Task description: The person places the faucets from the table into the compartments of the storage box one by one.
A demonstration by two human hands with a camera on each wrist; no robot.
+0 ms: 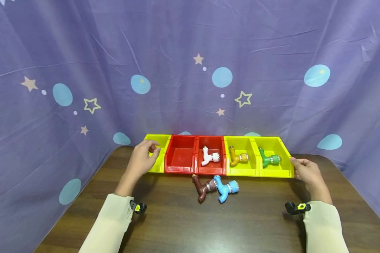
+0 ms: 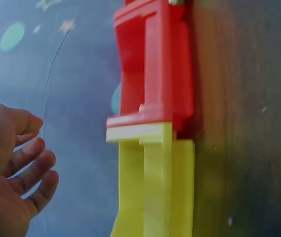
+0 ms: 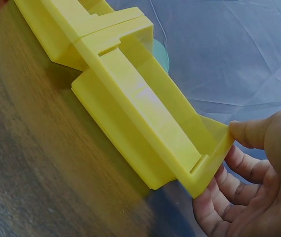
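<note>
My left hand (image 1: 143, 157) hovers at the leftmost yellow bin (image 1: 159, 165), fingers loosely bent and holding nothing. In the left wrist view that hand (image 2: 14, 170) is apart from the bins. My right hand (image 1: 308, 173) grips the outer side of the rightmost yellow bin (image 1: 273, 173), thumb (image 3: 249, 132) at the edge and fingers against the side wall. This bin has a green tap (image 1: 268, 158) lying inside. A mustard-yellow tap (image 1: 237, 157) lies in the neighbouring yellow bin (image 1: 240, 171), and a white tap (image 1: 209, 156) in a red bin (image 1: 210, 169).
Another red bin (image 1: 180, 168), with nothing inside, stands left of the white tap's bin. On the wooden table (image 1: 228, 225), just before the row, lie a brown tap (image 1: 202, 189) and a blue tap (image 1: 225, 189), side by side. A purple curtain (image 1: 183, 42) hangs behind.
</note>
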